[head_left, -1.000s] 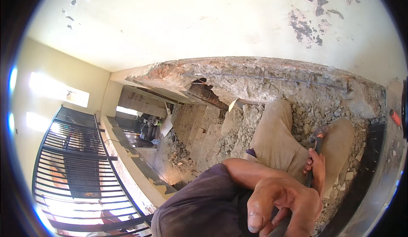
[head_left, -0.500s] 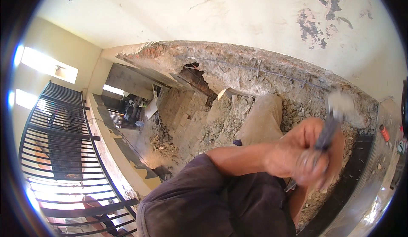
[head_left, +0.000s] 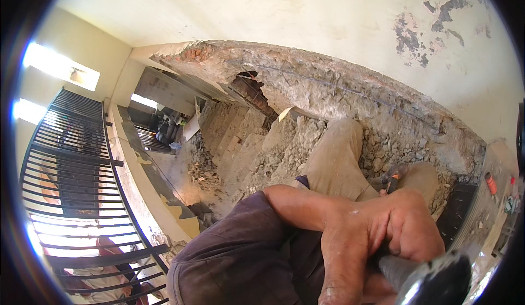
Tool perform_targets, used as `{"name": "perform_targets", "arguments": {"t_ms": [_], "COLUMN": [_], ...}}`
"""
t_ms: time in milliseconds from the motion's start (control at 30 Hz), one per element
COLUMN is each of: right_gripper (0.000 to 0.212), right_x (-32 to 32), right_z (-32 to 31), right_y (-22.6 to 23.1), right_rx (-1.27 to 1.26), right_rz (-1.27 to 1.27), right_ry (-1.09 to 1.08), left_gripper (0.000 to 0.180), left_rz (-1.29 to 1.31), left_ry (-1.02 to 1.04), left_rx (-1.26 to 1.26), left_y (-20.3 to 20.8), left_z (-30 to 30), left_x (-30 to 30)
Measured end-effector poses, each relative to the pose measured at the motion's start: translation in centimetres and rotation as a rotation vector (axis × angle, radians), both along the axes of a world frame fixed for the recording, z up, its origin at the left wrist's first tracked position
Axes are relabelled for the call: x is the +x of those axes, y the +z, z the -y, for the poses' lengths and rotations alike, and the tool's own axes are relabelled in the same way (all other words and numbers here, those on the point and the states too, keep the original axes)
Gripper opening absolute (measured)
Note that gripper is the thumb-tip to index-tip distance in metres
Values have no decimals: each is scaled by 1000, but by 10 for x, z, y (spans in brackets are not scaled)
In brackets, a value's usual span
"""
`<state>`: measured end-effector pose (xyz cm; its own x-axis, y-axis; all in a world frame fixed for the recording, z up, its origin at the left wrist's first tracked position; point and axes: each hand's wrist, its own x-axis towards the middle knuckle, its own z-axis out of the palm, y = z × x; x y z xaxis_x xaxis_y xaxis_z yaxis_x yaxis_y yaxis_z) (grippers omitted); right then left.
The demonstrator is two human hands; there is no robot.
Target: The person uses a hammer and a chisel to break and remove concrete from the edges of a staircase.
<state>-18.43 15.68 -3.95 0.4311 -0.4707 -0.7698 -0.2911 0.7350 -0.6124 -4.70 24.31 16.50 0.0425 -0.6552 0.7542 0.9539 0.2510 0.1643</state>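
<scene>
I note my right hand (head_left: 377,239) wrapped tight on the hammer handle (head_left: 402,269), its axis running down-right to the steel head (head_left: 437,286); left hand unseen.

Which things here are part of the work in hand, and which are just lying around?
In use:
right hand, gripping a dark tool handle
broken concrete edge at the foot of the wall
rubble under the person's legs

Lying about:
orange-handled tool on the rubble by the knee
black metal gate on the left
small orange thing at far right
</scene>
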Motion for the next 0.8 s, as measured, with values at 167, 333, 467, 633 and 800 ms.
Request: {"name": "perform_targets", "arguments": {"t_ms": [167,333,467,633,800], "right_gripper": [31,29,29,29,29], "right_x": [-1,-14,-15,-12,-11], "right_z": [5,15,17,16,13], "right_y": [-13,-54,-59,-46,-44], "right_rx": [78,106,122,113,118], "right_rz": [-30,33,10,28,37], "right_ry": [-7,-14,-24,-7,11], "left_gripper": [46,44,42,40,32], "left_rz": [41,56,57,41,222], "left_ry": [-17,-18,3,71,110], "left_rx": [2,15,65,272,497], "left_y": [-4,-7,-8,-14,-21], "left_z": [2,6,8,17,24], "left_x": [-4,-4,-4,1,14]}}
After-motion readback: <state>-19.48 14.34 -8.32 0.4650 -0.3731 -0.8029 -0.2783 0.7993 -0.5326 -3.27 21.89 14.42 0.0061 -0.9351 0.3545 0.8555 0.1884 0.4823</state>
